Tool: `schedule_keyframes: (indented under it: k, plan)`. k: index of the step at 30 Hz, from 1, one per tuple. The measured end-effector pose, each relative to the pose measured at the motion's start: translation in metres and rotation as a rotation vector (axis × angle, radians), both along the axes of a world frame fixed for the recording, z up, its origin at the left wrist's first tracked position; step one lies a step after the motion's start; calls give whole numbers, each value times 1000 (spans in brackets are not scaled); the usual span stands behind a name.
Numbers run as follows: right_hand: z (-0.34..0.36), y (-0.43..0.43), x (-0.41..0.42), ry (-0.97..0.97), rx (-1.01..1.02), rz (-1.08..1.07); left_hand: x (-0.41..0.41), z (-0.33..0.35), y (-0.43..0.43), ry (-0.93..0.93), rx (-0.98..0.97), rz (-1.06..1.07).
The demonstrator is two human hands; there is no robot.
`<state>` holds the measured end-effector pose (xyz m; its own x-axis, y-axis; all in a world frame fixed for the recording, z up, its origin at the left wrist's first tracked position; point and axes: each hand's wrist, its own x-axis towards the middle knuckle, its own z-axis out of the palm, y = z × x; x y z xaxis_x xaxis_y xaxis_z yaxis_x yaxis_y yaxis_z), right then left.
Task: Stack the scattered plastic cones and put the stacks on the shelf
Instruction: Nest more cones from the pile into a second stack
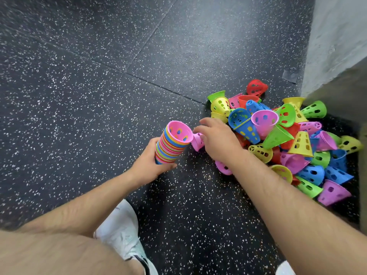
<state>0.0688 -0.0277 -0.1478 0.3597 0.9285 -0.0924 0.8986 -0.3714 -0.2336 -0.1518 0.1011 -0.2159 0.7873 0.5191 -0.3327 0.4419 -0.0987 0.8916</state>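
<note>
Gripping one stack (pixel 172 143), the left hand (pixel 151 161) curls round it; at its 3 o'clock the right hand (pixel 217 140) pinches one pink cone (pixel 197 143), one loose pile (pixel 288 139) beyond.

Tilted multicolour cone stack (pixel 172 144) beside jumbled pile of perforated cones (pixel 288 139)
</note>
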Motion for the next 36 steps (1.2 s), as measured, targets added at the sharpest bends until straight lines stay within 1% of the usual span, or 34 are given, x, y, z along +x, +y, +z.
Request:
schedule_keyframes:
  k: [2, 5, 8, 10, 13, 16, 18, 21, 25, 27, 30, 33, 36]
  plan:
    - [-4, 7, 4, -60, -119, 128, 0, 1, -1, -2, 1, 9]
    - [-6, 18, 4, -138, -257, 261, 1, 3, -1, -10, -23, 24]
    - [-7, 24, 5, -183, -374, 301, 1, 5, -1, -10, -48, 48]
    - [-9, 23, 6, -178, -383, 301, 0, 5, -1, -13, -51, 54]
    - [-13, 21, 8, -176, -284, 258, 0, 6, 0, -19, -54, 52]
    - [-14, 17, 12, -138, -102, 163, 0, 8, -1, -21, -54, 52]
    - [-11, 14, 13, -46, 27, 78, 0, 8, -1, -21, -49, 52]
    - [-5, 6, 11, 177, 202, -130, 0, 9, -2, -25, -21, 47]
    - [13, -1, 8, 325, 433, -291, 0, 7, -1, -27, -23, 39]
    - [27, -1, 6, 352, 543, -336, -1, 6, -1, -27, -24, 30]
    - [42, 1, -2, 361, 650, -321, 1, 6, -1, -22, -21, 22]
    - [46, 3, -16, 360, 631, -193, 4, 6, -1, -14, -20, 24]
    - [39, 1, -28, 371, 571, -94, 5, 5, -1, -6, -12, 33]
